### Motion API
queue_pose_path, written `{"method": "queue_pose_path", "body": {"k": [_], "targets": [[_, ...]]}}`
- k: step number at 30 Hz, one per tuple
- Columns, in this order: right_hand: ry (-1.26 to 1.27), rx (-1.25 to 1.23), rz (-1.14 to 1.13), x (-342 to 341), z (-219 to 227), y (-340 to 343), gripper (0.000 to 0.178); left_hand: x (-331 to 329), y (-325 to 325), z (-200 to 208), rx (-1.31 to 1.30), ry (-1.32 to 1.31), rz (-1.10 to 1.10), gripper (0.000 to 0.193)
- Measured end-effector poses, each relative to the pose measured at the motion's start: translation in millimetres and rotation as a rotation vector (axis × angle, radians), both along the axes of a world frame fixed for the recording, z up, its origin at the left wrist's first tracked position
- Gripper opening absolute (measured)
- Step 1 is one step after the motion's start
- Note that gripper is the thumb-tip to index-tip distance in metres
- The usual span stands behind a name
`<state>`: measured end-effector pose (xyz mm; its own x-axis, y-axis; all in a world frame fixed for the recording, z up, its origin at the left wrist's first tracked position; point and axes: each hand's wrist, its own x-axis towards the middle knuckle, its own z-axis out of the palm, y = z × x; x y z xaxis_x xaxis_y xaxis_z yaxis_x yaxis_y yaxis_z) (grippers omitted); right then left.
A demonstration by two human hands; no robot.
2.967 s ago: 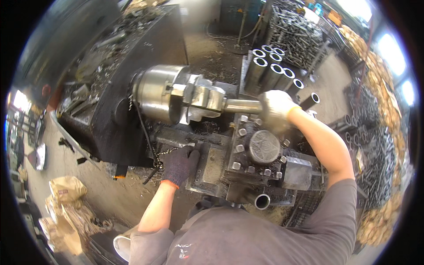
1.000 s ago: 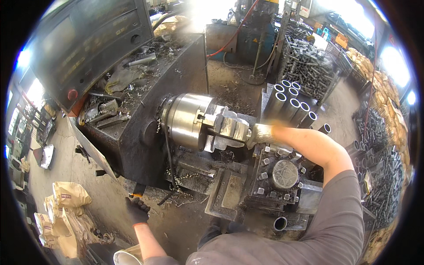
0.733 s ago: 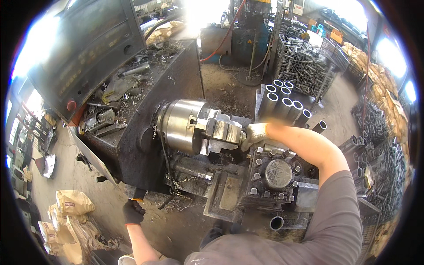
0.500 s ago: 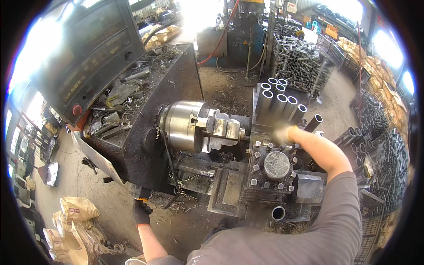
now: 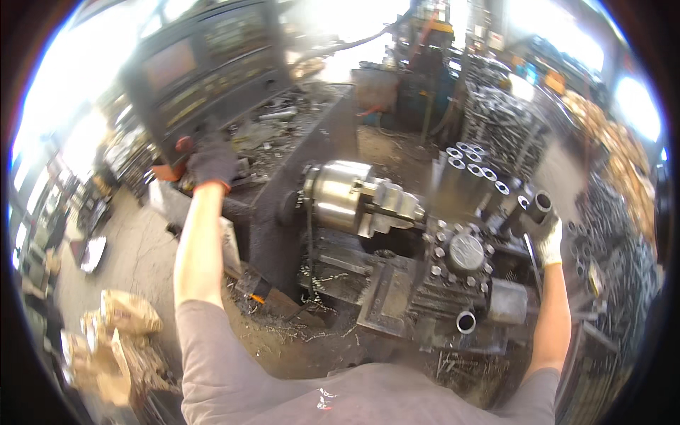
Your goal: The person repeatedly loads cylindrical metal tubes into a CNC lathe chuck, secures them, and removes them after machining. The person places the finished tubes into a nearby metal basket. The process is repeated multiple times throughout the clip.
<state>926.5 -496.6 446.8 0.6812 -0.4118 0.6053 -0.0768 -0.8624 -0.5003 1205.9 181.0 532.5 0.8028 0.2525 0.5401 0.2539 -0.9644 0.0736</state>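
My left hand, in a dark glove with an orange cuff, reaches to the lower edge of the lathe's control panel, near a red knob. Motion blurs its fingers. On the right, my right hand, in a pale glove, is closed around a short metal tube held upright. Several similar tubes stand grouped just left of it, behind the tool post. The lathe chuck sits between my arms, its jaws pointing right.
One more tube stands in front of the tool post. Metal chips hang and lie below the chuck. Brown paper sacks lie on the floor at left. A wire bin of metal parts stands behind; more parts are heaped at right.
My left hand has risen from low beside the machine to the control panel. My right hand has moved right from behind the tool post and now holds a tube. The view has shifted.
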Motion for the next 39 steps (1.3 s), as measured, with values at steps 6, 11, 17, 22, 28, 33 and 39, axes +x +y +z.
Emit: {"method": "queue_pose_path", "body": {"k": [6, 11, 17, 22, 28, 33, 39], "targets": [[-0.056, 0.223, 0.013, -125.8, 42.7, 22.7, 0.040, 18.1, 0.9, 17.9, -0.063, 0.057, -0.028, 0.086], [-0.052, 0.313, 0.183, -205.6, 30.3, 62.4, 0.034, -145.7, -59.0, -64.1, -0.205, -0.568, -0.752, 0.044], [0.250, 0.425, 0.614, -239.5, -8.7, 88.3, 0.043, -357.1, -103.2, -297.9, -0.809, 0.213, -0.640, 0.021], [0.404, 0.157, 0.921, -221.3, -50.8, 109.8, 0.052, -509.7, -60.7, -446.1, -1.134, 0.753, 0.147, 0.029], [0.746, 0.052, 1.160, -207.7, -96.2, 178.2, 0.051, -642.4, -15.2, -473.6, -1.586, 0.624, 0.357, 0.025], [0.799, -0.057, 1.403, -214.9, -114.3, 288.8, 0.051, -728.4, -18.7, -439.6, -1.516, 0.429, 0.421, 0.031], [0.768, -0.343, 1.919, -275.4, -126.2, 496.2, 0.051, -934.1, -1.7, -429.4, -1.365, 0.242, 0.747, 0.046]]}}
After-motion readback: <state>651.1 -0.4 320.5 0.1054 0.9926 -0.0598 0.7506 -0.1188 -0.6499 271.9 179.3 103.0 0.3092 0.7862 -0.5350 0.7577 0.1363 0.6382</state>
